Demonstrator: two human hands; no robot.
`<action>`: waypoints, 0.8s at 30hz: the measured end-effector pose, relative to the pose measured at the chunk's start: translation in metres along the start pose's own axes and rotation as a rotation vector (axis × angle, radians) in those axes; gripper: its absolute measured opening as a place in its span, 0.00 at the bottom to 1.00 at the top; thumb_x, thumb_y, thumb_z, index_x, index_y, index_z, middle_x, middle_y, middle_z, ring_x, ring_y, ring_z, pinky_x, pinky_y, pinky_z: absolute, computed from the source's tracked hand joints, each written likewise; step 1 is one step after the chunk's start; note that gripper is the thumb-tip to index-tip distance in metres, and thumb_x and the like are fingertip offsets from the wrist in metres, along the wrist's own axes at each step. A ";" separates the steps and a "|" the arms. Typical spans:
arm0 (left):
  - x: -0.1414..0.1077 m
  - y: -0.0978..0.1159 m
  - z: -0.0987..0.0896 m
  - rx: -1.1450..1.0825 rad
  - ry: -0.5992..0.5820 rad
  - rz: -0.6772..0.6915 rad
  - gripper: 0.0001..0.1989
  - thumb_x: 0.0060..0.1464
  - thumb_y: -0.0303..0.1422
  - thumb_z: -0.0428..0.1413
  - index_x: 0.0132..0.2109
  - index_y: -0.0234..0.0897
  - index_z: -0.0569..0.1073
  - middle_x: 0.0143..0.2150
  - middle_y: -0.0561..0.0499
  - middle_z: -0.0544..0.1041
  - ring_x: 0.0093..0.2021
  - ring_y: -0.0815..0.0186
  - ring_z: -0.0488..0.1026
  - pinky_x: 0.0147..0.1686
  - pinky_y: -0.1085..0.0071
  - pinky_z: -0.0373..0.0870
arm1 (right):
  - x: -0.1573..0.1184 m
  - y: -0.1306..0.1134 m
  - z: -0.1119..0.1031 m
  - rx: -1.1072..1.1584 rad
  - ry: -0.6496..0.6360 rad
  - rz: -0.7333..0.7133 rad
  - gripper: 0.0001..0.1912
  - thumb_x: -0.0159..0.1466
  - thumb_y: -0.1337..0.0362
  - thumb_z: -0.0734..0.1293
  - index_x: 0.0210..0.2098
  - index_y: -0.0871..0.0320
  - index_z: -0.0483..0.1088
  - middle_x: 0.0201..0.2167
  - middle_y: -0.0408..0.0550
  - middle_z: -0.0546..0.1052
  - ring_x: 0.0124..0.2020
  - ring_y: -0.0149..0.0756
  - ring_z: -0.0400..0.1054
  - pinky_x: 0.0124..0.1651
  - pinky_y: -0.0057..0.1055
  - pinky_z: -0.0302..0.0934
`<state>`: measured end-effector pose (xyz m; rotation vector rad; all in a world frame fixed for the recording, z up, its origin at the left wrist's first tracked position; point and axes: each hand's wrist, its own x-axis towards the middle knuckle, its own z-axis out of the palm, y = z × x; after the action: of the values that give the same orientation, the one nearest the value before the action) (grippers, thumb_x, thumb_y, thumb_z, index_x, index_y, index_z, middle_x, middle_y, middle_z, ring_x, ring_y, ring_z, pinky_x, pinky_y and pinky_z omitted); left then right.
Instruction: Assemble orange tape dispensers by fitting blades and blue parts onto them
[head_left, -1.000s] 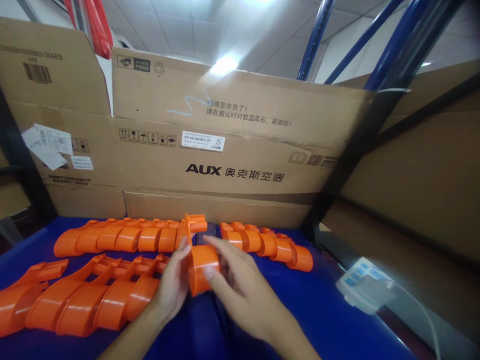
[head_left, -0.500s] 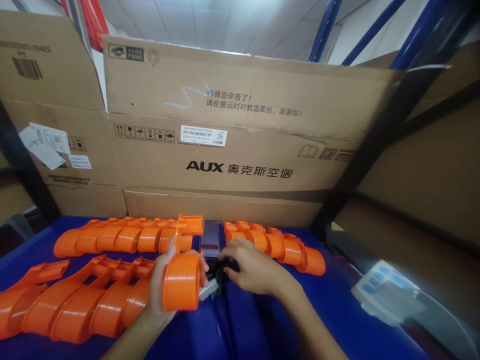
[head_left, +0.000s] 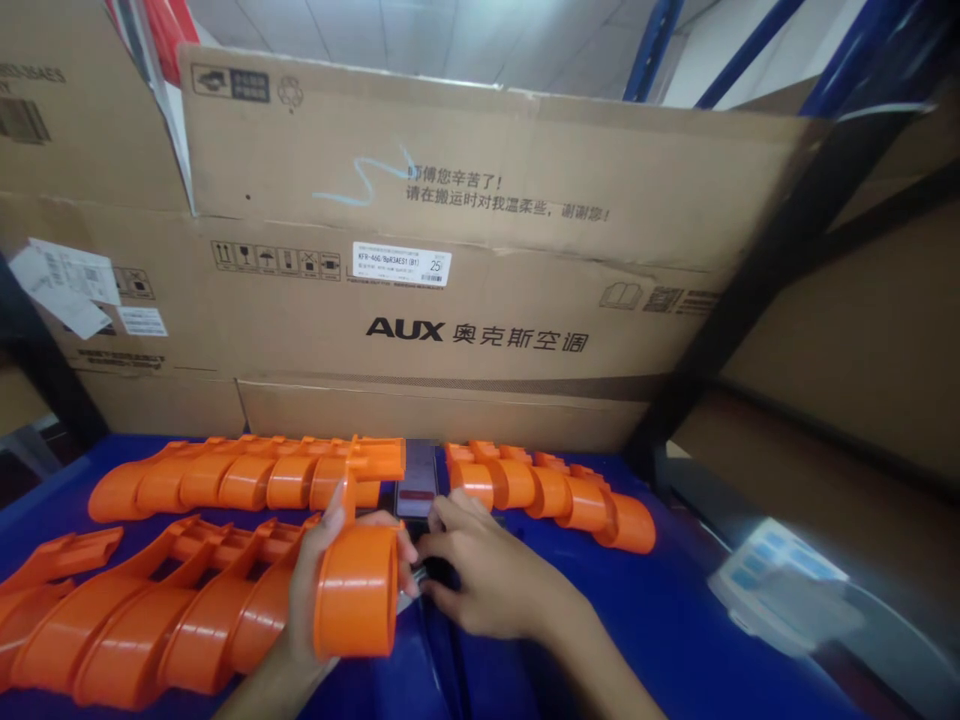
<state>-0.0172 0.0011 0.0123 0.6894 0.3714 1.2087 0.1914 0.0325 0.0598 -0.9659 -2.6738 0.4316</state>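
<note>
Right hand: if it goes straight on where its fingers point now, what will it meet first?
Probably the fingers of the left hand, which holds an orange plastic part; depth is unclear, so it might pass above them.

Orange parts (head_left: 135, 635) left, open blue surface (head_left: 645, 610) right

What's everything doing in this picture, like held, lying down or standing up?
Left hand: closed around an orange piece
Held orange piece: lifted off the blue surface
Right hand: fingers curled, grip partly hidden
Left orange rows: lying down, close together
Right orange row: lying down
Cardboard: standing, creased
Pale case: too blurred to tell if open
</note>
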 end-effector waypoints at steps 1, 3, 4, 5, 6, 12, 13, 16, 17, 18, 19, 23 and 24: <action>0.000 0.000 0.000 0.004 0.004 0.002 0.28 0.59 0.54 0.53 0.40 0.29 0.79 0.36 0.38 0.83 0.29 0.55 0.81 0.25 0.69 0.72 | 0.000 0.000 0.000 0.001 -0.004 -0.001 0.05 0.60 0.68 0.71 0.37 0.56 0.77 0.40 0.48 0.69 0.45 0.43 0.63 0.48 0.38 0.59; -0.001 -0.001 0.002 0.018 0.013 0.008 0.28 0.60 0.54 0.53 0.39 0.29 0.80 0.36 0.38 0.83 0.30 0.55 0.81 0.26 0.68 0.73 | 0.000 0.001 0.000 0.007 -0.008 0.005 0.05 0.60 0.69 0.71 0.37 0.56 0.76 0.40 0.48 0.69 0.44 0.42 0.63 0.47 0.38 0.59; -0.001 -0.002 0.003 0.024 0.019 0.012 0.28 0.60 0.54 0.53 0.39 0.29 0.80 0.35 0.38 0.83 0.30 0.55 0.81 0.27 0.68 0.73 | -0.001 0.001 0.000 0.014 -0.010 0.006 0.06 0.60 0.70 0.71 0.37 0.56 0.76 0.40 0.48 0.69 0.44 0.42 0.63 0.47 0.37 0.59; -0.002 -0.003 0.004 0.029 0.026 0.021 0.28 0.59 0.54 0.54 0.38 0.28 0.80 0.35 0.37 0.83 0.30 0.55 0.81 0.28 0.68 0.74 | -0.001 0.001 0.000 0.024 -0.013 0.004 0.06 0.60 0.70 0.71 0.38 0.56 0.75 0.40 0.48 0.69 0.44 0.42 0.63 0.47 0.37 0.59; -0.003 -0.004 0.006 0.029 0.034 0.031 0.28 0.59 0.53 0.55 0.38 0.28 0.80 0.35 0.37 0.83 0.31 0.55 0.81 0.29 0.68 0.74 | -0.002 0.001 -0.001 0.037 -0.015 -0.002 0.07 0.60 0.71 0.71 0.38 0.56 0.75 0.40 0.47 0.69 0.44 0.42 0.63 0.48 0.37 0.60; -0.006 -0.007 0.009 0.042 0.043 0.064 0.25 0.54 0.53 0.61 0.38 0.32 0.79 0.37 0.40 0.82 0.33 0.53 0.83 0.29 0.68 0.74 | -0.011 0.003 -0.016 0.176 0.081 -0.016 0.06 0.63 0.71 0.69 0.37 0.54 0.74 0.43 0.46 0.71 0.45 0.39 0.67 0.50 0.37 0.63; -0.006 -0.007 0.007 0.068 0.030 0.056 0.25 0.53 0.54 0.61 0.39 0.33 0.79 0.36 0.40 0.82 0.33 0.52 0.83 0.29 0.67 0.74 | -0.013 0.005 -0.019 0.213 0.115 -0.009 0.05 0.64 0.70 0.68 0.36 0.54 0.73 0.42 0.46 0.72 0.44 0.39 0.67 0.49 0.36 0.64; -0.006 -0.009 0.001 0.135 -0.005 0.024 0.28 0.52 0.55 0.61 0.49 0.36 0.77 0.35 0.41 0.82 0.34 0.48 0.83 0.30 0.63 0.75 | -0.020 0.011 -0.025 0.353 0.238 0.050 0.04 0.67 0.66 0.66 0.34 0.55 0.71 0.33 0.43 0.74 0.35 0.36 0.68 0.40 0.32 0.65; -0.005 -0.010 -0.001 0.147 -0.015 0.022 0.30 0.53 0.54 0.61 0.54 0.37 0.75 0.35 0.41 0.82 0.34 0.47 0.83 0.31 0.62 0.76 | -0.022 0.013 -0.025 0.411 0.294 0.083 0.06 0.68 0.64 0.66 0.33 0.55 0.70 0.30 0.42 0.74 0.33 0.35 0.68 0.38 0.31 0.65; -0.005 -0.012 -0.003 0.153 -0.021 0.033 0.33 0.53 0.54 0.61 0.60 0.39 0.71 0.35 0.43 0.82 0.34 0.47 0.84 0.31 0.61 0.76 | -0.024 0.016 -0.023 0.479 0.353 0.117 0.08 0.68 0.62 0.66 0.33 0.56 0.70 0.29 0.42 0.74 0.31 0.35 0.68 0.36 0.31 0.64; -0.004 -0.014 -0.003 0.155 -0.030 0.053 0.36 0.54 0.52 0.61 0.65 0.42 0.66 0.35 0.44 0.82 0.34 0.46 0.84 0.30 0.61 0.76 | -0.025 0.018 -0.021 0.553 0.415 0.149 0.09 0.68 0.60 0.67 0.32 0.56 0.69 0.28 0.43 0.75 0.30 0.34 0.68 0.35 0.30 0.64; -0.002 -0.019 0.007 0.181 -0.025 0.146 0.43 0.58 0.45 0.61 0.72 0.52 0.46 0.35 0.48 0.82 0.33 0.47 0.84 0.28 0.62 0.77 | -0.018 0.021 -0.004 0.850 0.683 0.254 0.14 0.65 0.51 0.71 0.35 0.56 0.71 0.23 0.40 0.73 0.21 0.29 0.63 0.24 0.25 0.57; -0.001 -0.018 0.012 0.194 0.016 0.158 0.41 0.59 0.43 0.61 0.71 0.52 0.47 0.34 0.49 0.82 0.32 0.48 0.84 0.28 0.62 0.77 | -0.015 0.019 0.000 0.917 0.735 0.276 0.15 0.64 0.50 0.72 0.36 0.56 0.72 0.22 0.39 0.72 0.20 0.29 0.61 0.22 0.25 0.56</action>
<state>0.0035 -0.0065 0.0093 0.8900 0.4586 1.3401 0.2130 0.0369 0.0504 -0.9170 -1.4319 0.9980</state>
